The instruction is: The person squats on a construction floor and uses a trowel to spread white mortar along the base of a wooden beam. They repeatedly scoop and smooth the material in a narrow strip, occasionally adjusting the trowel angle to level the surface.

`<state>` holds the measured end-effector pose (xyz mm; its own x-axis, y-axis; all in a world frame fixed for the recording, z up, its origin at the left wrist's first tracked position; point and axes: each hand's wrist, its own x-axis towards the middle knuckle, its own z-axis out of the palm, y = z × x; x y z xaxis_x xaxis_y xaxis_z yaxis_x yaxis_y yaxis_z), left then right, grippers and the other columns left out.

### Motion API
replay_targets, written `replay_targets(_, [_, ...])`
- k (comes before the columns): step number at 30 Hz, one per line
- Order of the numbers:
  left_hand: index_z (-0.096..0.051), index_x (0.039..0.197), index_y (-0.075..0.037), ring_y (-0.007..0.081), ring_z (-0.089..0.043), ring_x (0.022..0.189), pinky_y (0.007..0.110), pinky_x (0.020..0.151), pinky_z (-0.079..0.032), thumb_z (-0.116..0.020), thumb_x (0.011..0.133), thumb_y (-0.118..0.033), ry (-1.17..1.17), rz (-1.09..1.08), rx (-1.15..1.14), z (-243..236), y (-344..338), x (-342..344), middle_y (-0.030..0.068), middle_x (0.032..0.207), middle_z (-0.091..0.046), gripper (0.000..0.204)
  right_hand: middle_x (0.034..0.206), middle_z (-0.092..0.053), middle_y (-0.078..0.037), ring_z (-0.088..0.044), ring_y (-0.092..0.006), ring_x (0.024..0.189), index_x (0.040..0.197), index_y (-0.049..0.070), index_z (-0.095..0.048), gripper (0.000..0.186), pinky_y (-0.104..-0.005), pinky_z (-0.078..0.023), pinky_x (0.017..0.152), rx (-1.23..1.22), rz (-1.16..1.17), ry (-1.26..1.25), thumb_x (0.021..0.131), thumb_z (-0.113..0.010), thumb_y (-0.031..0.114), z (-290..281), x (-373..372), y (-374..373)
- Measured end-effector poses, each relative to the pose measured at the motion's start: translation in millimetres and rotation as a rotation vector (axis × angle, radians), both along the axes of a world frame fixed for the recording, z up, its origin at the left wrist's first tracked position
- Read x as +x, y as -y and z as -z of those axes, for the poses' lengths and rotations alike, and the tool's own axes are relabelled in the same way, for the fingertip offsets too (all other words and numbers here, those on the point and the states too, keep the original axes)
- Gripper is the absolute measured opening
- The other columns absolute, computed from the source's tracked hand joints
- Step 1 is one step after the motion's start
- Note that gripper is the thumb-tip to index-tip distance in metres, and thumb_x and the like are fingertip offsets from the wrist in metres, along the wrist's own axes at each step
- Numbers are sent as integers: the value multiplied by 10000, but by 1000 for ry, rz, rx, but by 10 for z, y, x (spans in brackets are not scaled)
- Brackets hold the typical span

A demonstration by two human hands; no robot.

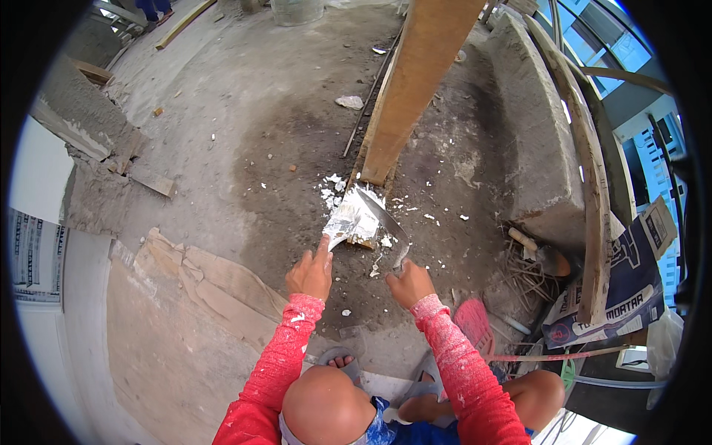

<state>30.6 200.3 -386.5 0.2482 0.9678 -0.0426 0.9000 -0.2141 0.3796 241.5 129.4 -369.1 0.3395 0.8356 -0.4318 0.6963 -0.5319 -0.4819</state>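
Observation:
My left hand grips the handle of a putty knife, whose blade is smeared with white paste. My right hand holds a long, dark metal blade by its narrow handle. It reaches up-left into a mound of white paste beside the putty knife. The paste lies on a short wooden board on the dirty concrete floor, with white flakes scattered round it. A tall wooden plank stands just beyond the paste. My knees and sandalled feet are low in view.
Crumpled paper sheeting lies at left. A rough concrete ledge and leaning timber are at right, with a paper sack, wire, tools and a pink slipper. Another person's legs show at top left.

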Motion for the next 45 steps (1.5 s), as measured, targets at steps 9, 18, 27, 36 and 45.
replay_targets(9, [-464, 1395, -273, 310, -665, 707, 428, 621, -543, -566, 915, -238, -266, 88, -78, 163, 28, -3, 123, 889, -599, 493, 849, -658, -292, -641, -462, 846, 978, -34, -579, 356, -522, -517, 789, -72, -103, 34, 816, -632, 279, 245, -221, 51])
replay_targets(18, [-452, 1409, -196, 269, -679, 642, 381, 564, -554, -495, 912, -138, -440, 152, -65, 154, -9, 157, 106, 817, -620, 502, 932, -683, -258, -671, -411, 899, 1044, 28, -592, 255, -503, -534, 807, -172, -18, 118, 871, -554, 212, 601, -435, -132])
replay_targets(27, [-473, 1397, -189, 268, -679, 621, 372, 543, -557, -495, 912, -136, -460, 155, -28, 75, -26, 166, 104, 793, -630, 488, 963, -663, -296, -646, -431, 970, 1034, -4, -588, 275, -500, -515, 862, -77, 60, -51, 874, -569, 220, 360, -412, -146])
replay_targets(36, [-534, 1349, -145, 244, -670, 581, 358, 493, -543, -522, 893, -150, -498, 150, 18, 91, 24, 303, 80, 736, -623, 456, 1016, -688, -226, -666, -384, 973, 1073, 40, -595, 233, -469, -544, 823, -312, 7, 145, 876, -537, 150, 484, -456, -376])
replay_targets(45, [-562, 1321, -145, 246, -669, 564, 363, 476, -544, -538, 884, -160, -486, 130, 74, 124, 23, 311, 73, 705, -622, 438, 1000, -663, -279, -643, -423, 978, 1057, -4, -582, 318, -493, -517, 864, -144, 38, -6, 852, -600, 238, 332, -359, -264])
